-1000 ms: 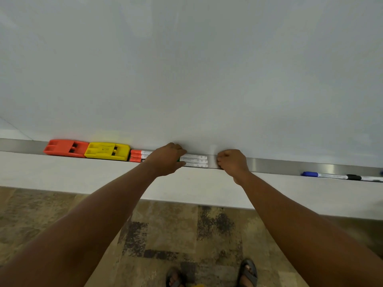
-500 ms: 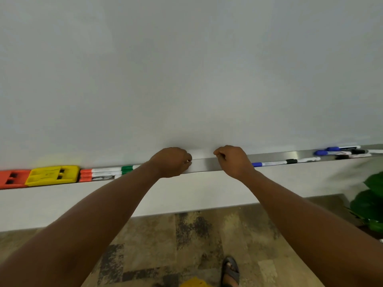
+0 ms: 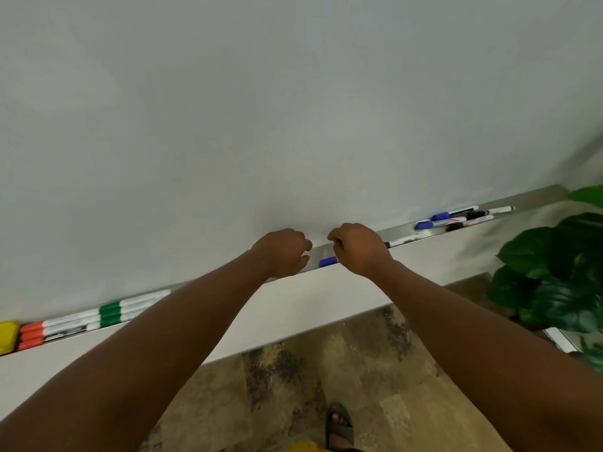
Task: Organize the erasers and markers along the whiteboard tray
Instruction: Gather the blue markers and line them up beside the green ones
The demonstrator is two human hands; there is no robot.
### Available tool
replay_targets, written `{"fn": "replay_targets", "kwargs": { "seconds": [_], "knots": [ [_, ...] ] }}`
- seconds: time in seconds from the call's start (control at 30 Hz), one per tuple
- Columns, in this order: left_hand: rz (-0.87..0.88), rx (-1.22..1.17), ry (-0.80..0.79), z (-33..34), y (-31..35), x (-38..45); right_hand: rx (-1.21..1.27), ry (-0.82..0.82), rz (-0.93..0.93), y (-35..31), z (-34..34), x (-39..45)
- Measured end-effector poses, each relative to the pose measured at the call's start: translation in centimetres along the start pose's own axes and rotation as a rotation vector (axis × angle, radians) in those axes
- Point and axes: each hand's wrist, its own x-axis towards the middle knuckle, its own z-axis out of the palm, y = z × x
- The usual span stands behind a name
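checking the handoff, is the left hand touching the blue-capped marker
Apart: the head view shows bare tray between the left hand and the blue-capped marker.

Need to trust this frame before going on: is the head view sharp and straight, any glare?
Head view: soft motion blur on the markers; wide-angle bends and tilts the tray; whiteboard evenly lit, no hard glare; faint shadow above both hands.

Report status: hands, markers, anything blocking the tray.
Left hand curled at silver tray, grip unclear. Right hand over blue-capped white marker. Red and green markers grouped left; loose blue and black markers right. Nothing blocking.
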Motion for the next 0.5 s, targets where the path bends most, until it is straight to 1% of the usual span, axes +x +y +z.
{"fn": "replay_targets", "kwargs": {
  "seconds": [0.13,0.23,0.33,0.5],
  "knots": [
    [-0.009,0.02,-0.038,1.1,3.0,3.8,-0.069,0.009,0.028,5.2,-0.6,-0.6],
    [0.005,0.057,-0.043,2.0,5.0,6.0,-0.148,-0.036,0.062,9.3,-1.3,-1.0],
    [-0.017,0.095,-0.049,2.5,6.9,7.8,-0.21,-0.074,0.103,12.8,-1.7,-1.5],
    [-0.045,0.112,-0.064,3.2,8.3,10.1,-0.265,-0.112,0.099,16.6,-1.1,-1.9]
  ]
}}
